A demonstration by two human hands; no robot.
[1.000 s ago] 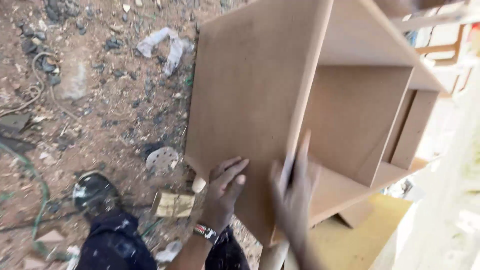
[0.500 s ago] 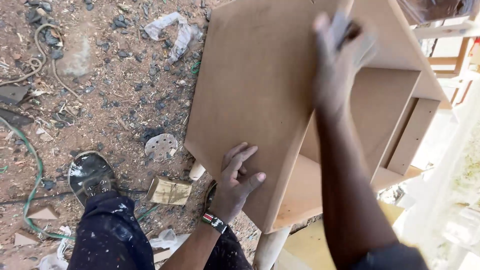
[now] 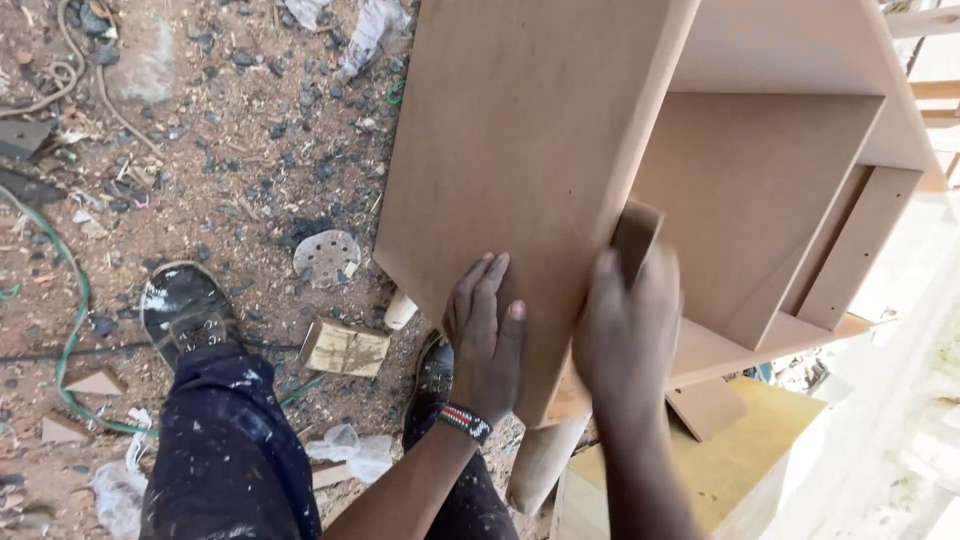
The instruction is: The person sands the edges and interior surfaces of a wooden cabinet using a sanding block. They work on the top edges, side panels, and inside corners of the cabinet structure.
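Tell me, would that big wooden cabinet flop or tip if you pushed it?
The cabinet looks stiff: flat board panels. It is tilted on the yellow board, steadied by the left hand, so it could tip.

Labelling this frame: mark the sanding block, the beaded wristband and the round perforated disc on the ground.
sanding block (image 3: 636,236), head view, its upper face above the right hand.
beaded wristband (image 3: 463,421), head view, middle of the band.
round perforated disc (image 3: 327,256), head view, centre.
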